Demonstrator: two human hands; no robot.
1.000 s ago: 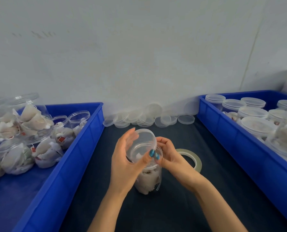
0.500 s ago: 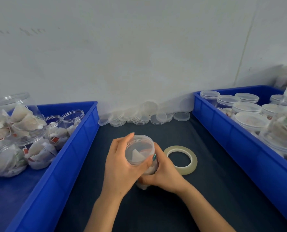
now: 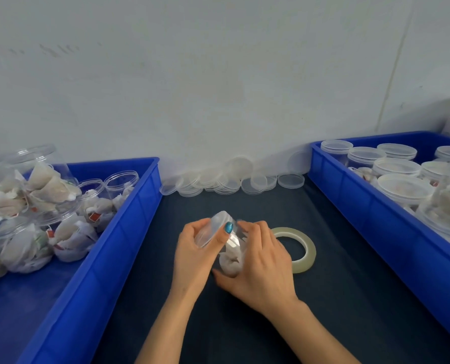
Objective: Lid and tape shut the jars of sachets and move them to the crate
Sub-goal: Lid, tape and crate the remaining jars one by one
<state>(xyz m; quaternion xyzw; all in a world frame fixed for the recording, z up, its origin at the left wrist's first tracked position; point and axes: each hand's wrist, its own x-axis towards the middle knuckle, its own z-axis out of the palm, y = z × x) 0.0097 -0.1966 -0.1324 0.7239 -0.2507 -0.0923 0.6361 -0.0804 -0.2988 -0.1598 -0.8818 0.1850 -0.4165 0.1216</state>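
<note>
Your jar of sachets sits tilted between your hands, low over the dark mat. Your left hand grips the lid and your right hand wraps the body. The lid looks nearly seated, though blur hides the rim. Next comes the tape roll just beside, then the right crate by the pale wall.

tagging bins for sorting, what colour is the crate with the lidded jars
The crate is solid blue, clearest in the head view.
</note>
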